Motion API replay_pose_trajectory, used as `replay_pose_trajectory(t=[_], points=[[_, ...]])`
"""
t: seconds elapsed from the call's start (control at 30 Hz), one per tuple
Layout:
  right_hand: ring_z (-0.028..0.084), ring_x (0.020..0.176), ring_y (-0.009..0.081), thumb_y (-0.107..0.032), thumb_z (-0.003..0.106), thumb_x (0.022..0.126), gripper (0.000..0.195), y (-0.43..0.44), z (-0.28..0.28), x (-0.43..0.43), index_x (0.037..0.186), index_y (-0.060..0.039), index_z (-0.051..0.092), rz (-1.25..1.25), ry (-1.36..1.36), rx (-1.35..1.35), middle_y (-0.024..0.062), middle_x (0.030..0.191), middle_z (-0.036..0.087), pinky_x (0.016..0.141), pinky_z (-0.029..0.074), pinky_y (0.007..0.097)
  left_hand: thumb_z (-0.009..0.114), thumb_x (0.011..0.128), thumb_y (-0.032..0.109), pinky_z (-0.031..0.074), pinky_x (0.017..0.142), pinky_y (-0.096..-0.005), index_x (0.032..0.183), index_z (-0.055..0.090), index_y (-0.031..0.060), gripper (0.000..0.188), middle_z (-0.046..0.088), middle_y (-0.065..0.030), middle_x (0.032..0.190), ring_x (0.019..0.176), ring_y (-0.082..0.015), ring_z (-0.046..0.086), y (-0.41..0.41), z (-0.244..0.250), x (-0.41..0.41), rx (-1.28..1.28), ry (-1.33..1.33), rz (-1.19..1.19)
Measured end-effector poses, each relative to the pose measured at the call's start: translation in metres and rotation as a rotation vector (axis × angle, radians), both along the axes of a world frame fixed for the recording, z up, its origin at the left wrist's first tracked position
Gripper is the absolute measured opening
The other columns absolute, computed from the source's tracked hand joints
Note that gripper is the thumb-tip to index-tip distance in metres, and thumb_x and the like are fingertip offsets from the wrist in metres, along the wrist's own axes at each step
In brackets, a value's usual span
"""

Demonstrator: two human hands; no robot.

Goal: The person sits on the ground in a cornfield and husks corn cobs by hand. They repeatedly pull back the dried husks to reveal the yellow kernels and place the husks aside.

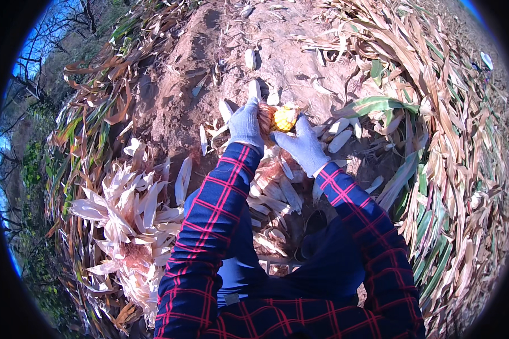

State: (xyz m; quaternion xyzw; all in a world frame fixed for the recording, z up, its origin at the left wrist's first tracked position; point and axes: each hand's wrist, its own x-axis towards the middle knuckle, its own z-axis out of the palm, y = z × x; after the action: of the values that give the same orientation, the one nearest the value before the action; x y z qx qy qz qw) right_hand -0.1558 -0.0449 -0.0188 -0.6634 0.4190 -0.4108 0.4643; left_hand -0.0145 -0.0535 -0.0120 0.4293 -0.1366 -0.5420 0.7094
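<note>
Both of my hands wear light knitted gloves and meet around an ear of corn (285,118) in front of me. Yellow kernels show at its right part, with brownish silk (265,115) on its left. My left hand (244,123) grips the silk side, and a pale husk piece (254,90) stands out beyond its fingers. My right hand (301,142) is at the kernel side, thumb and fingers spread around the ear's lower right. Whether it bears the ear's weight is hard to tell. Loose pale husks (280,190) lie on the ground below my hands.
A heap of stripped husks (127,229) lies at my left. Dry corn stalks (445,127) are piled along the right, more stalks (89,140) along the left. Bare soil (275,38) stretches ahead, with a husked-looking pale ear (250,59). A slatted edge (280,263) shows between my legs.
</note>
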Motion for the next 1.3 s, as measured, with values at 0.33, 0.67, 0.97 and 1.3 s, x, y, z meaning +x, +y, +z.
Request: replay_pose_trajectory(t=[0.33, 0.67, 0.97, 1.3], points=[[0.059, 0.080, 0.0157, -0.026, 0.068, 0.082, 0.037, -0.045, -0.012, -0.029, 0.101, 0.0022, 0.055, -0.236, -0.220, 0.085, 0.0106, 0.092, 0.062, 0.070, 0.047, 0.0281, 0.052, 0.091, 0.024, 0.049, 0.060, -0.0298, 0.096, 0.057, 0.0038, 0.021, 0.061, -0.0044, 0.078, 0.067, -0.0190, 0.060, 0.003, -0.001, 0.020, -0.055, 0.005, 0.039], [0.062, 0.084, 0.0169, -0.018, 0.062, 0.086, 0.023, -0.073, 0.007, -0.082, 0.103, -0.0033, 0.054, -0.313, -0.457, 0.050, 0.0056, 0.094, 0.062, 0.071, 0.052, 0.0305, 0.058, 0.084, 0.028, 0.049, 0.069, -0.0337, 0.096, 0.064, -0.0013, 0.033, 0.067, -0.0134, 0.089, 0.079, -0.0233, 0.064, -0.030, -0.054, 0.103, 0.332, -0.791, 0.264], [0.059, 0.100, 0.0321, -0.024, 0.075, 0.067, 0.067, -0.045, 0.020, -0.074, 0.124, -0.0059, 0.044, -0.185, 0.393, -0.358, 0.0181, 0.108, 0.060, 0.086, 0.047, 0.0369, 0.070, 0.079, 0.020, 0.049, 0.057, -0.0235, 0.110, 0.057, 0.0001, 0.039, 0.062, -0.0056, 0.090, 0.070, -0.0111, 0.058, 0.003, 0.019, 0.020, -0.056, -0.594, -0.155], [0.061, 0.097, 0.0261, -0.016, 0.072, 0.069, 0.059, -0.036, 0.028, -0.058, 0.121, -0.0036, 0.047, 0.112, 0.272, -0.369, 0.0169, 0.105, 0.060, 0.083, 0.048, 0.0337, 0.069, 0.082, 0.014, 0.050, 0.067, -0.0239, 0.109, 0.062, 0.0032, 0.030, 0.063, -0.0040, 0.090, 0.076, -0.0097, 0.059, 0.006, 0.000, -0.010, -0.230, -0.587, -0.640]])
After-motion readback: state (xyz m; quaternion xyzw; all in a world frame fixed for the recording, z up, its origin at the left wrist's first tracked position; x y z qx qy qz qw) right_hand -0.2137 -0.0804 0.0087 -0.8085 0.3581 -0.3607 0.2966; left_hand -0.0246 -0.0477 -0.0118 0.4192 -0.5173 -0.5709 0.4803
